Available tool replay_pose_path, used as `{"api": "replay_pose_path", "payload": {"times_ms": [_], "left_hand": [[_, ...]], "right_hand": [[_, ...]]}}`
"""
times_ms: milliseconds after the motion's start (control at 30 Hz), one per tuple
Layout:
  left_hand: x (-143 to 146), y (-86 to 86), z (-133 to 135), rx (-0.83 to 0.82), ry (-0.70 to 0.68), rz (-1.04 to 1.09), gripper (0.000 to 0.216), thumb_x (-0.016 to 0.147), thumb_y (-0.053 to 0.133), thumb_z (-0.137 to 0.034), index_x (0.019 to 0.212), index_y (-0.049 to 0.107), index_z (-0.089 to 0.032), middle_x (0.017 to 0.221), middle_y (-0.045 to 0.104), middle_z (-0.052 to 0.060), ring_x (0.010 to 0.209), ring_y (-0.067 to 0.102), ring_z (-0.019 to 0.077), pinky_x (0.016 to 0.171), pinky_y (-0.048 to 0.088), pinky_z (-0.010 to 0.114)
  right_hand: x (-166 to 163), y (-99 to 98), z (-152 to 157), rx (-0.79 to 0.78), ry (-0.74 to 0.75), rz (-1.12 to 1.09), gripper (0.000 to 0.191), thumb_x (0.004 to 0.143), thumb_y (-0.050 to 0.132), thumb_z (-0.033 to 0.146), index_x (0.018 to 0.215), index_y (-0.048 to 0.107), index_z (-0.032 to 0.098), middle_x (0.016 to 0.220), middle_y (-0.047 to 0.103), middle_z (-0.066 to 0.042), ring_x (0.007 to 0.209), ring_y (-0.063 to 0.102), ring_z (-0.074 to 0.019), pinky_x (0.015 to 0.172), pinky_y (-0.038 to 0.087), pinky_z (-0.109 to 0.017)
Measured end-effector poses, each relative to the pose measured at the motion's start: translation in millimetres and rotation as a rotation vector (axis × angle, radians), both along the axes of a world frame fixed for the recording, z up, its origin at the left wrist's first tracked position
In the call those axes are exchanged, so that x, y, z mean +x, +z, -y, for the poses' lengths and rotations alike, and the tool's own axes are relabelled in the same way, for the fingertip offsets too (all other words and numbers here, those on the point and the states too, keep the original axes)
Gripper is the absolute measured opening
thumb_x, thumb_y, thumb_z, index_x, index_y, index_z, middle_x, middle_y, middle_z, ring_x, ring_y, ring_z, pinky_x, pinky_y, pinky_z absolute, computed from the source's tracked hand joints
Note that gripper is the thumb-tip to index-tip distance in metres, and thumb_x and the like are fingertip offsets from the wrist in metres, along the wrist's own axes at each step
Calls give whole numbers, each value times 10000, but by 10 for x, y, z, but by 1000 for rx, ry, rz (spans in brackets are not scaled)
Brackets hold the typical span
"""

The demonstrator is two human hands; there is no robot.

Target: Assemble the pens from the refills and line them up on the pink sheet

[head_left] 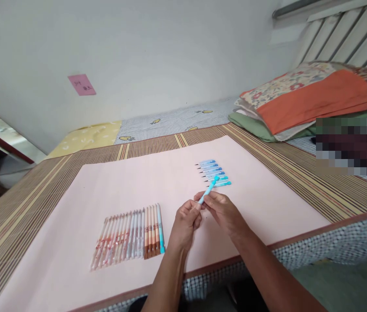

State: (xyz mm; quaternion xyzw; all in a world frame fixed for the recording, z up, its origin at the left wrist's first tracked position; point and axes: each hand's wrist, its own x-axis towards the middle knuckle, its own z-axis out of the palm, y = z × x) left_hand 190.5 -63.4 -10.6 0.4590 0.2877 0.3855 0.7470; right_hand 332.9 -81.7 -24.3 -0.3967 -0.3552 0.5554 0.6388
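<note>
A light blue pencil (207, 193) with a turquoise end slants up and away between my two hands. My left hand (188, 216) pinches its near end, and my right hand (224, 210) grips the barrel just above. The near tip is hidden by my fingers. Just beyond the hands lies a row of several blue pencils (208, 167), their dark pointed tips facing left. To the left of my left hand, a neat row of several slim pens or pencils (126, 236) runs from pinkish through clear to brown, ending with a blue-turquoise one (160, 227).
A pale pink sheet (131, 186) covers much of the striped mat (268, 169) on the bed. Folded orange and floral bedding (313, 102) is piled at the back right. A pink note (82, 84) is stuck on the wall behind.
</note>
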Motion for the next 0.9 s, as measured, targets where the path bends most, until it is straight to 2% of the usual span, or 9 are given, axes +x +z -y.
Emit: {"api": "replay_pose_path", "payload": {"times_ms": [100,167,367,467,567,667,900], "left_hand": [[18,22,29,193,173,-163,338,844,719,-431,694,563,-171,516,464,-58,487,327,72,526,235,233],[36,28,47,221,236,-184,335,836,730,-405,659,573,-168,530,499,-46,506,370,78,540,267,231],[66,-10,-10,-158,361,192,316,668,864,-352,709,629,-144,629,619,-12,459,403,42,480,298,190],[16,-7,-76,-223,378,262,312,625,898,-287,730,645,-139,610,613,-16,471,450,40,479,333,161],[-39,5,-108,-229,358,272,292,644,892,-263,723,640,-139,578,593,-21,472,459,40,472,343,145],[-60,11,-105,-215,319,272,279,667,881,-270,756,652,-140,576,598,-15,474,469,45,463,340,143],[-59,14,-91,-182,303,318,264,686,877,-265,780,657,-152,592,608,-16,501,506,59,500,393,158]], "right_hand": [[-57,17,-10,-5,-23,-36,308,811,758,471,901,771,177,848,699,-54,846,617,-207,797,490,-340],[-101,34,-11,-7,-20,-75,317,806,758,483,902,770,181,897,711,-65,891,633,-228,804,505,-353],[-114,47,-11,-43,-56,-102,282,777,798,410,952,778,191,977,738,-72,941,664,-230,950,486,-405],[32,71,-14,-14,-1,-239,309,779,763,408,1014,769,208,1080,738,-89,1109,634,-264,969,487,-407],[179,110,-7,-9,35,-356,362,870,632,499,1053,756,212,1190,711,-102,1233,575,-265,982,495,-404],[223,121,13,-39,74,-360,397,928,562,539,1061,749,215,1193,710,-98,1238,573,-249,980,501,-393],[96,115,69,-49,203,-445,409,939,539,521,1083,743,198,1160,730,-102,1179,615,-263,969,520,-460]]}}
